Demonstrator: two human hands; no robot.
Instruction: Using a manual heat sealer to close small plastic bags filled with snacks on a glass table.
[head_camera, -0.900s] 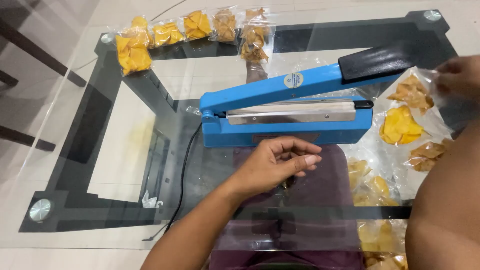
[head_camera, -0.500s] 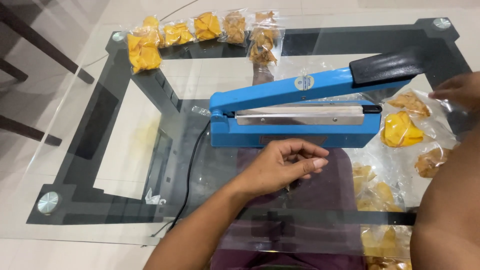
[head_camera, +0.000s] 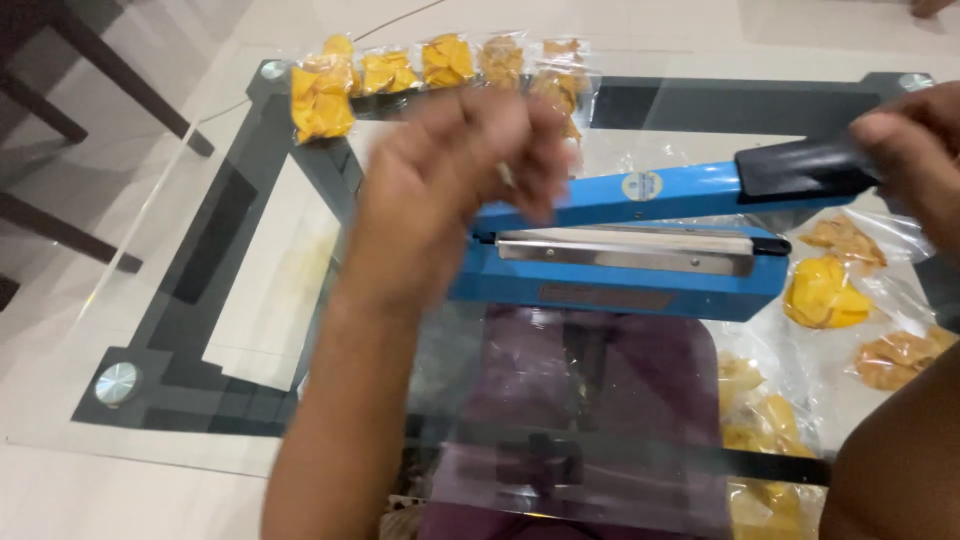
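Note:
A blue heat sealer (head_camera: 640, 280) with a black handle (head_camera: 800, 165) stands on a glass table (head_camera: 180, 330), its arm raised. My left hand (head_camera: 450, 190) is lifted above the sealer's left end, blurred, with the fingers bunched together; whether it holds anything cannot be made out. At the right edge, my right hand (head_camera: 915, 140) grips the end of the black handle. Clear packets of yellow chips (head_camera: 825, 295) lie just right of the sealer, under my right arm.
A row of sealed chip packets (head_camera: 385, 70) lines the table's far edge. More packets (head_camera: 760, 420) lie near the front right. Purple clothing (head_camera: 600, 390) shows through the glass. Dark chair legs (head_camera: 60, 110) stand on the floor at the left.
My left hand has risen from the table in front of the sealer to above its left end. My right hand has moved from the packets onto the black handle.

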